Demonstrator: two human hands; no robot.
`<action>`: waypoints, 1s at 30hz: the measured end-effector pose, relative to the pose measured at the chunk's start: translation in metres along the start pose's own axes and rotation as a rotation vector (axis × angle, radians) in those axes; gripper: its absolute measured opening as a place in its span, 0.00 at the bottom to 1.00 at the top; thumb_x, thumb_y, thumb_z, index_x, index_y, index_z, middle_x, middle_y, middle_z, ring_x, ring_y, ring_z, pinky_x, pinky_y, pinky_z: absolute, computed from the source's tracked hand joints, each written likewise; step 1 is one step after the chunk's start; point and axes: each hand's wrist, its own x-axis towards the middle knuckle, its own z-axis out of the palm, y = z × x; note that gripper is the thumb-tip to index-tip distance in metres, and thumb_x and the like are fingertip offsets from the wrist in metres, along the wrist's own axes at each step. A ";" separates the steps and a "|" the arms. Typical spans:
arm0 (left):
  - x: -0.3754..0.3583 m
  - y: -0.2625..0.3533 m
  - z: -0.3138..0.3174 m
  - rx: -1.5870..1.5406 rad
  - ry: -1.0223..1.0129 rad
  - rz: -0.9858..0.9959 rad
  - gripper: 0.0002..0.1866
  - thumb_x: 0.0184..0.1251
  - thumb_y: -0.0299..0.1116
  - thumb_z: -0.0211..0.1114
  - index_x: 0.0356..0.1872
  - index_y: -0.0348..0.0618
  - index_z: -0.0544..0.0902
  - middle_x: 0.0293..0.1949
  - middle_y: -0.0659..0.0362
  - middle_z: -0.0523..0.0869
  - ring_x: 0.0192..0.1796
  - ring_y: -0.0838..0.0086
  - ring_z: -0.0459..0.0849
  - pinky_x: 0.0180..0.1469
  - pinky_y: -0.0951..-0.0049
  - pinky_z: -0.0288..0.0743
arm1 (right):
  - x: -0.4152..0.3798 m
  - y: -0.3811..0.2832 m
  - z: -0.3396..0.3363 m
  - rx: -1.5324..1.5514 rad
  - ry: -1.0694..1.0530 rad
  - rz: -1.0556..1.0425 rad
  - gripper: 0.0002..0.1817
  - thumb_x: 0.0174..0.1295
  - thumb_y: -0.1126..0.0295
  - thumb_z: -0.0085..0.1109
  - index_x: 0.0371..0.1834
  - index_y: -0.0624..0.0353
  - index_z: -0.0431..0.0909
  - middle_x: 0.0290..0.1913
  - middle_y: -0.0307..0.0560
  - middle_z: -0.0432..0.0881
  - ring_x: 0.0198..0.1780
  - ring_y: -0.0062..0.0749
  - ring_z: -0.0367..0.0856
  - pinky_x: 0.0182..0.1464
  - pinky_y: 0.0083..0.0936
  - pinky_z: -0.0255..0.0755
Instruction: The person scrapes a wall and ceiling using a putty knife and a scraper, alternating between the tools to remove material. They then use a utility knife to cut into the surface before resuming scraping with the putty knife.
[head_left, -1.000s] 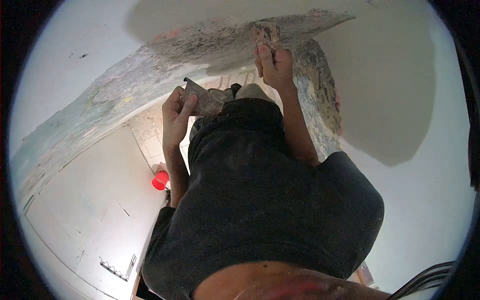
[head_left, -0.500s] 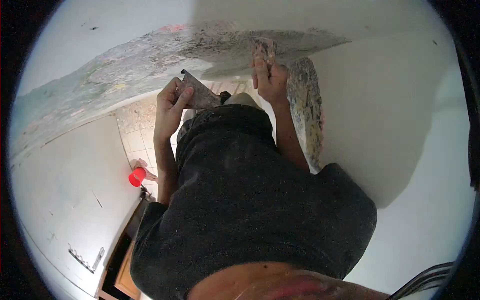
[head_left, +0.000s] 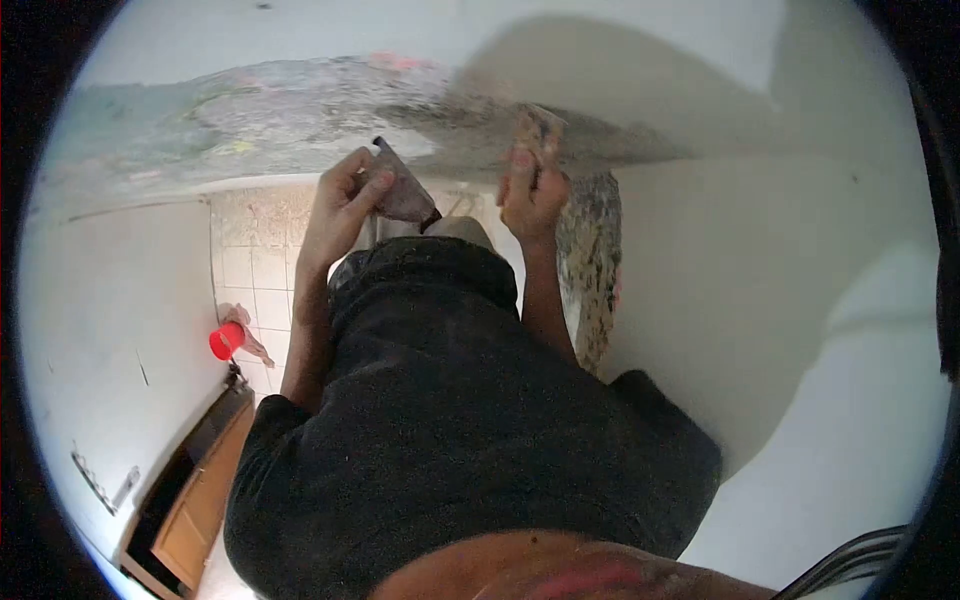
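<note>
At the far left a single white door point(head_left: 110, 350) stands with one metal latch point(head_left: 100, 485) low on it, and beside its lower edge a brown wooden piece point(head_left: 190, 510) shows. One red cup point(head_left: 224, 341) lies on the tiled floor point(head_left: 255, 265) just right of the door. Across the top runs one long rough, mottled band of wall point(head_left: 250, 110), grey and green with small red and yellow flecks. Next comes the left hand point(head_left: 340, 205), its fingers closed around one flat, stained scraper blade point(head_left: 402, 190); the thumb lies along the blade's face and the blade tilts down to the right, its lower tip just above the dark shirt point(head_left: 450, 420). The blade is held clear of the wall, near the other hand but not touching it. The right hand point(head_left: 530, 190) is raised against the rough band, fingers wrapped together around one second scraper point(head_left: 537, 130), whose stained blade presses flat to the wall surface right above the knuckles. Below that hand a vertical rough strip point(head_left: 590, 260) of the same mottled surface runs down beside the forearm. To the right lies smooth, pale wall point(head_left: 760, 300) with one broad shadow on it. Two hands, two scrapers, one cup, one door.
</note>
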 end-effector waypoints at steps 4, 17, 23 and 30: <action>0.004 -0.001 -0.010 -0.016 -0.012 0.006 0.09 0.72 0.32 0.60 0.32 0.41 0.72 0.27 0.66 0.76 0.31 0.86 0.75 0.33 0.80 0.73 | -0.002 -0.007 0.002 0.058 -0.019 0.049 0.17 0.75 0.62 0.44 0.32 0.62 0.73 0.15 0.38 0.70 0.12 0.18 0.66 0.16 0.21 0.62; 0.007 0.001 -0.021 -0.047 -0.016 0.006 0.08 0.72 0.29 0.59 0.31 0.41 0.72 0.27 0.69 0.75 0.31 0.88 0.72 0.34 0.82 0.70 | 0.003 -0.009 0.008 0.176 -0.034 0.113 0.21 0.75 0.61 0.44 0.23 0.60 0.70 0.14 0.38 0.69 0.12 0.19 0.67 0.15 0.21 0.62; 0.011 0.001 -0.012 -0.117 -0.041 -0.026 0.06 0.71 0.28 0.59 0.33 0.41 0.73 0.30 0.67 0.78 0.33 0.87 0.74 0.37 0.81 0.72 | 0.005 -0.023 0.012 0.162 0.004 0.084 0.22 0.75 0.62 0.44 0.21 0.60 0.69 0.15 0.37 0.70 0.12 0.18 0.68 0.15 0.21 0.62; 0.012 -0.005 -0.005 -0.098 -0.036 -0.050 0.06 0.71 0.29 0.59 0.34 0.40 0.74 0.32 0.65 0.80 0.36 0.85 0.76 0.41 0.80 0.73 | -0.002 -0.008 0.005 0.064 -0.038 0.081 0.20 0.75 0.62 0.43 0.27 0.61 0.73 0.14 0.37 0.70 0.12 0.18 0.67 0.15 0.21 0.61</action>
